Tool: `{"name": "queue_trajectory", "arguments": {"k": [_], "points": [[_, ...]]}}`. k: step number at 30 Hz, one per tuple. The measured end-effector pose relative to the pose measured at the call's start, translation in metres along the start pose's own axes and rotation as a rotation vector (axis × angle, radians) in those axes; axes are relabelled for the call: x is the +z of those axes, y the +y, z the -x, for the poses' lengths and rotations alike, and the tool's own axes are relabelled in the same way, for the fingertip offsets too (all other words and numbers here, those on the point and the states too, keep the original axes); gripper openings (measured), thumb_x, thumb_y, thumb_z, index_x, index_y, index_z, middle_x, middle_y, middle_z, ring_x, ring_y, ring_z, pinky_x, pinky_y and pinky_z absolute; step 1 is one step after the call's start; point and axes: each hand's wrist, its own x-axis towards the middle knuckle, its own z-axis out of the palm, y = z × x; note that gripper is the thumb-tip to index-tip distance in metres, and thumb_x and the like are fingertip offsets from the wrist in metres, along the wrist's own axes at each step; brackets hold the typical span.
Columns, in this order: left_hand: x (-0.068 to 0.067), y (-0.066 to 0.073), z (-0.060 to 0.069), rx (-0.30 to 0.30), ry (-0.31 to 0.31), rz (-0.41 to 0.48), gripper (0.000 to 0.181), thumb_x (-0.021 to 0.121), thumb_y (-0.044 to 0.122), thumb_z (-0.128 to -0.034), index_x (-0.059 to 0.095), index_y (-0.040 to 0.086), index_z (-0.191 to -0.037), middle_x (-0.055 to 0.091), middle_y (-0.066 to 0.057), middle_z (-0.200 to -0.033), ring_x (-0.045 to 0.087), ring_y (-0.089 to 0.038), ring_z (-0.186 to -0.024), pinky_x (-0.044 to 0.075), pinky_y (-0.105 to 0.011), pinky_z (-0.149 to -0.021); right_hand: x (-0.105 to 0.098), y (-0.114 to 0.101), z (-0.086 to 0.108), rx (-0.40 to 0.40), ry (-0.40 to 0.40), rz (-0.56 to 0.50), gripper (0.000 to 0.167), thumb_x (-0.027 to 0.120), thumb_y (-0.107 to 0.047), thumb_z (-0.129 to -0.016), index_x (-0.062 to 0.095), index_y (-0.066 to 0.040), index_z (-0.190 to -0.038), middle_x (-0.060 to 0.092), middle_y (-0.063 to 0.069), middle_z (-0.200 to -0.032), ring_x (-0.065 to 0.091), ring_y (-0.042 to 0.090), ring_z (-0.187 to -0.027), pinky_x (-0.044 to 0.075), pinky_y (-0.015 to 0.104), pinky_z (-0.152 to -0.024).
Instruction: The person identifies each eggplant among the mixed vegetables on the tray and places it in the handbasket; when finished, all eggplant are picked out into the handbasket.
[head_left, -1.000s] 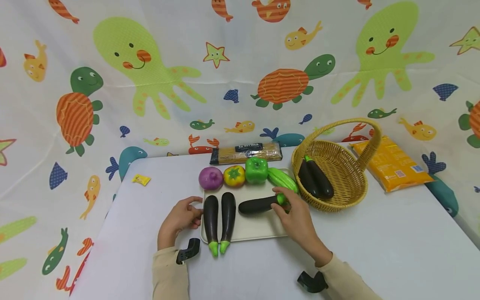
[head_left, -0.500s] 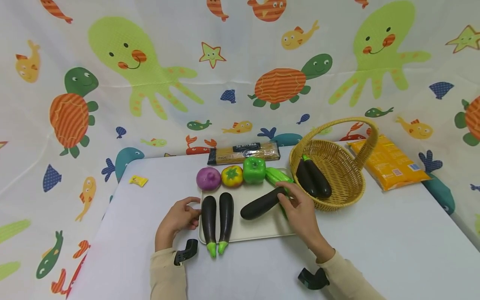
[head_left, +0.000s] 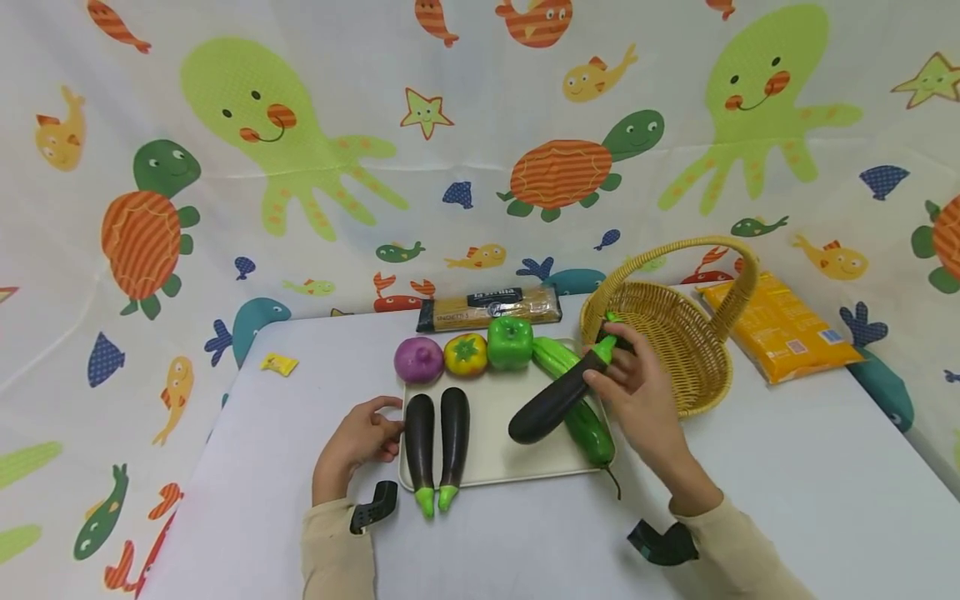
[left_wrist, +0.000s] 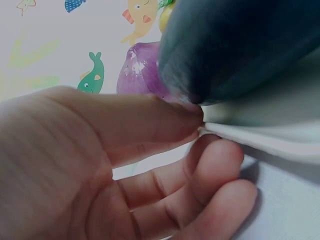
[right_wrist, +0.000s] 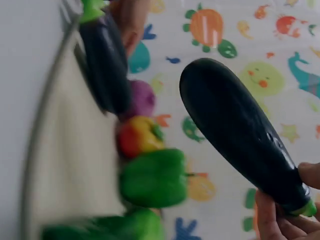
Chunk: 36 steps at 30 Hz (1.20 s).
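Note:
My right hand [head_left: 641, 400] grips a dark eggplant [head_left: 547, 410] near its green stem end. The eggplant hangs tilted above the right side of a cream tray [head_left: 491, 454], its blunt end toward the lower left. In the left wrist view, my left hand [left_wrist: 125, 150] pinches the tray's rim [left_wrist: 260, 140], thumb above and fingers below. Two more eggplants, one at the left edge [head_left: 420, 442] and one beside it [head_left: 454, 437], lie side by side on the tray, stems over the front rim. A long green pepper [head_left: 590, 435] lies under the held eggplant.
Along the tray's back sit a purple onion [head_left: 419, 360], a yellow-red pepper [head_left: 466, 355], a green bell pepper [head_left: 510, 343] and a ridged light-green vegetable [head_left: 553, 357]. A wicker basket [head_left: 701, 392] stands right, beside an orange packet [head_left: 780, 329]. Behind lies packaged spaghetti [head_left: 487, 310].
My right hand has lifted the eggplant off the tray and moved right, turning its stem end up toward the basket. The green pepper beneath now shows. My left hand stays at the rim.

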Motion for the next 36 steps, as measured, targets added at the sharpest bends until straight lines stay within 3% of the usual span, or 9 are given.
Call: {"name": "queue_trajectory", "arguments": {"k": [3, 7, 9, 15, 17, 21, 24, 29, 36], "points": [[0.000, -0.001, -0.001, -0.004, 0.006, -0.009, 0.041, 0.057, -0.001, -0.0979, 0.053, 0.000, -0.138, 0.060, -0.010, -0.077, 0.057, -0.013, -0.057, 0.055, -0.027, -0.054, -0.025, -0.017, -0.014, 0.045, 0.001, 0.023, 0.057, 0.065, 0.007, -0.096, 0.042, -0.005, -0.146, 0.059, 0.031, -0.132, 0.069, 0.011, -0.109, 0.056, 0.023, -0.087], [-0.001, -0.001, -0.001, -0.001, 0.007, -0.019, 0.040, 0.057, -0.001, -0.0983, 0.053, -0.001, -0.139, 0.060, -0.010, -0.078, 0.058, -0.013, -0.058, 0.055, -0.027, -0.054, -0.061, -0.035, -0.040, 0.151, -0.047, 0.206, 0.058, 0.068, -0.006, -0.098, 0.045, -0.014, -0.150, 0.054, 0.026, -0.140, 0.064, 0.021, -0.112, 0.054, 0.015, -0.083], [-0.001, 0.000, -0.001, 0.000, 0.010, -0.018, 0.040, 0.057, -0.001, -0.0983, 0.053, -0.001, -0.138, 0.060, -0.010, -0.077, 0.057, -0.013, -0.057, 0.055, -0.027, -0.054, -0.077, -0.036, -0.059, 0.176, -0.099, 0.276, 0.059, 0.069, -0.008, -0.098, 0.044, -0.014, -0.152, 0.052, 0.027, -0.141, 0.062, 0.026, -0.112, 0.054, 0.015, -0.081], [-0.002, 0.001, 0.000, -0.003, 0.012, -0.019, 0.040, 0.058, 0.001, -0.0989, 0.053, -0.001, -0.139, 0.059, -0.010, -0.077, 0.057, -0.013, -0.057, 0.054, -0.027, -0.054, -0.111, -0.025, -0.113, 0.263, -0.259, 0.423, 0.061, 0.065, -0.004, -0.099, 0.039, -0.001, -0.154, 0.049, 0.038, -0.140, 0.067, 0.008, -0.086, 0.058, 0.022, -0.071], [-0.002, 0.001, 0.000, -0.005, 0.011, -0.022, 0.040, 0.059, 0.001, -0.0991, 0.053, -0.001, -0.139, 0.059, -0.010, -0.077, 0.057, -0.013, -0.057, 0.054, -0.027, -0.054, -0.119, -0.022, -0.126, 0.294, -0.327, 0.519, 0.060, 0.064, -0.007, -0.100, 0.039, 0.000, -0.154, 0.048, 0.040, -0.140, 0.069, 0.012, -0.084, 0.059, 0.026, -0.072], [-0.002, 0.000, 0.000, -0.008, 0.013, -0.024, 0.040, 0.059, 0.001, -0.0992, 0.053, -0.001, -0.139, 0.059, -0.010, -0.077, 0.057, -0.013, -0.057, 0.054, -0.026, -0.054, -0.126, -0.017, -0.141, 0.322, -0.473, 0.678, 0.054, 0.060, -0.009, -0.101, 0.041, -0.002, -0.152, 0.048, 0.041, -0.139, 0.071, 0.032, -0.095, 0.058, 0.046, -0.085], [-0.001, 0.000, 0.000, -0.009, 0.017, -0.017, 0.040, 0.059, 0.001, -0.0990, 0.053, 0.000, -0.139, 0.059, -0.010, -0.077, 0.057, -0.013, -0.056, 0.054, -0.026, -0.054, -0.125, -0.010, -0.150, 0.343, -0.543, 0.754, 0.051, 0.058, -0.007, -0.100, 0.042, -0.002, -0.149, 0.050, 0.040, -0.136, 0.069, 0.037, -0.098, 0.055, 0.056, -0.088], [0.000, -0.001, 0.000, -0.008, 0.020, -0.008, 0.040, 0.060, 0.001, -0.0987, 0.053, -0.001, -0.138, 0.059, -0.009, -0.076, 0.057, -0.012, -0.056, 0.054, -0.026, -0.053, -0.122, 0.009, -0.161, 0.391, -0.607, 0.819, 0.050, 0.059, 0.001, -0.097, 0.046, 0.001, -0.146, 0.051, 0.031, -0.122, 0.059, 0.030, -0.086, 0.054, 0.042, -0.074], [0.001, -0.002, -0.001, -0.012, 0.017, -0.012, 0.040, 0.060, 0.002, -0.0989, 0.053, 0.000, -0.138, 0.059, -0.010, -0.077, 0.057, -0.013, -0.056, 0.054, -0.026, -0.053, -0.120, 0.036, -0.167, 0.463, -0.663, 0.728, 0.051, 0.058, 0.007, -0.094, 0.046, 0.007, -0.144, 0.050, 0.022, -0.102, 0.049, 0.021, -0.067, 0.056, 0.039, -0.067]]}}
